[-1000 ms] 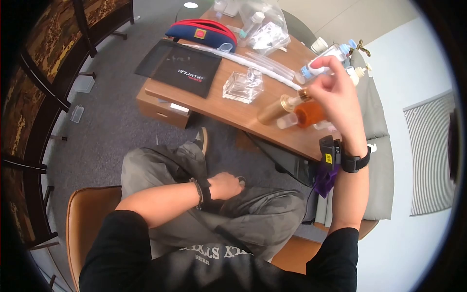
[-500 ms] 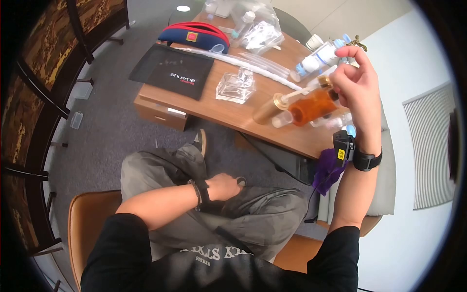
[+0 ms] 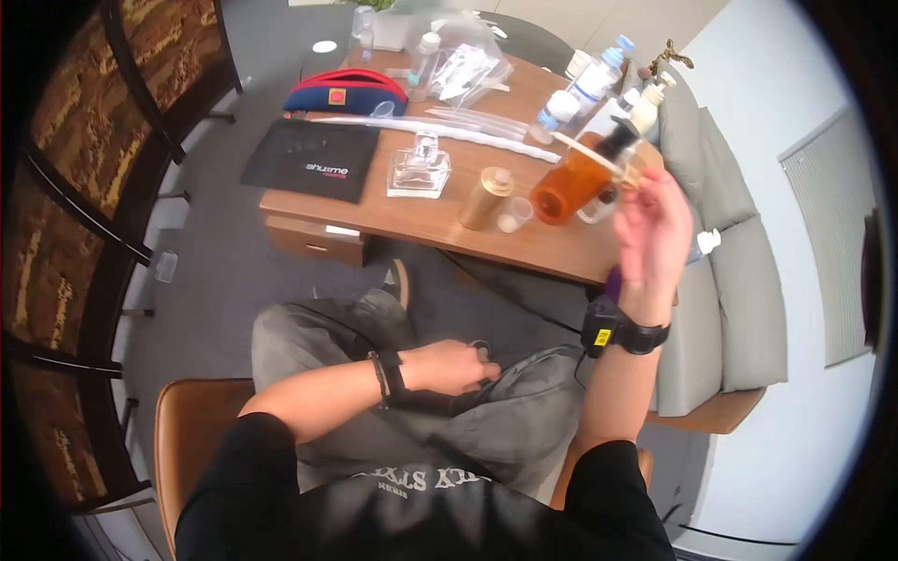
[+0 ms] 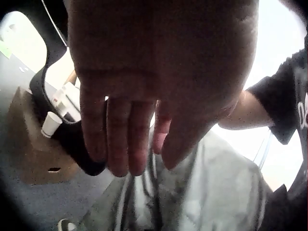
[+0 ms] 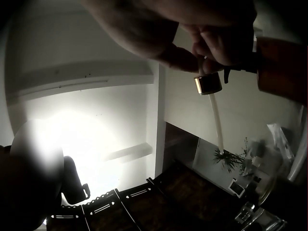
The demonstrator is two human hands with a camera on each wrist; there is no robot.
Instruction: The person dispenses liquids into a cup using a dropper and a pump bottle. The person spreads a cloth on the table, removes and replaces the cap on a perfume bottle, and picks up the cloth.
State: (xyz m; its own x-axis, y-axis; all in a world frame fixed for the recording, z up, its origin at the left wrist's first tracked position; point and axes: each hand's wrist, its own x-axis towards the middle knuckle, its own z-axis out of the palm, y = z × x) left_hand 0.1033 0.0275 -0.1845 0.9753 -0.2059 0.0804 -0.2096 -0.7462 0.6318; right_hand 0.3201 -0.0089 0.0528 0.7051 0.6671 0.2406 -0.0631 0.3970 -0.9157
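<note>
My right hand (image 3: 650,229) pinches a spray pump by its gold collar (image 5: 208,84), raised above the right part of the table. A pale thin dip tube (image 3: 587,154) sticks out of the collar, off to the left in the head view. Below and left of it stands a gold bottle (image 3: 485,198) with its neck uncovered, beside a small clear cap (image 3: 515,214). The amber pump bottle (image 3: 569,187) is right behind the tube. My left hand (image 3: 451,366) lies over my lap, fingers relaxed, holding nothing in the left wrist view (image 4: 130,134).
On the wooden table (image 3: 355,217) are a clear glass perfume bottle (image 3: 418,171), a black pouch (image 3: 313,159), a navy pencil case (image 3: 341,93) and clear tubes. Several bottles, among them a blue-capped one (image 3: 594,79), stand at the back right. A grey sofa (image 3: 739,309) is to the right.
My right hand has drawn the pump and its tube up out of the gold bottle and away to the right. The head view has shifted. My left hand stays on the lap.
</note>
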